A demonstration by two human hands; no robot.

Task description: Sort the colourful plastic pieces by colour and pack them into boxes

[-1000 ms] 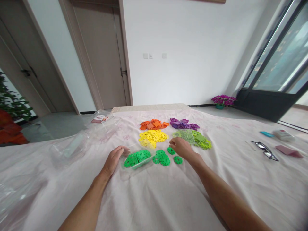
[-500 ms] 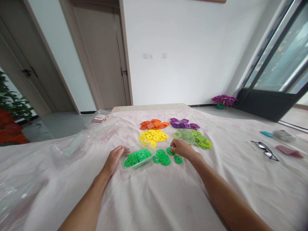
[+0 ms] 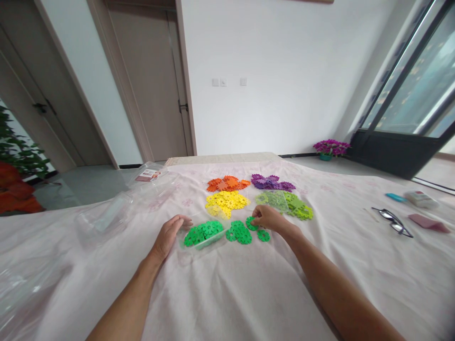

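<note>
My left hand [image 3: 169, 237] is curved round the left end of a clear plastic box [image 3: 209, 242], its fingers at the back rim. Green snowflake-shaped building discs [image 3: 203, 233] fill the box. With bent fingers, my right hand [image 3: 267, 219] pinches the edge of one green disc [image 3: 250, 223] lying on the cloth. Left of that disc is a small heap of green discs [image 3: 239, 233], and a single green disc [image 3: 263, 235] lies just below my right hand. My right fingertips are partly hidden behind the hand.
Beyond lie heaps of yellow [image 3: 227, 201], orange [image 3: 227, 183], purple [image 3: 272, 182] and lime discs [image 3: 299, 207]. A clear lid [image 3: 279, 200] covers part of the lime heap. Clear packaging [image 3: 106, 213] lies left; glasses [image 3: 393, 221] and a pink cloth [image 3: 428, 222] lie right.
Almost nothing differs. The green disc at my right fingertips is slightly shifted, and both hands stay in place.
</note>
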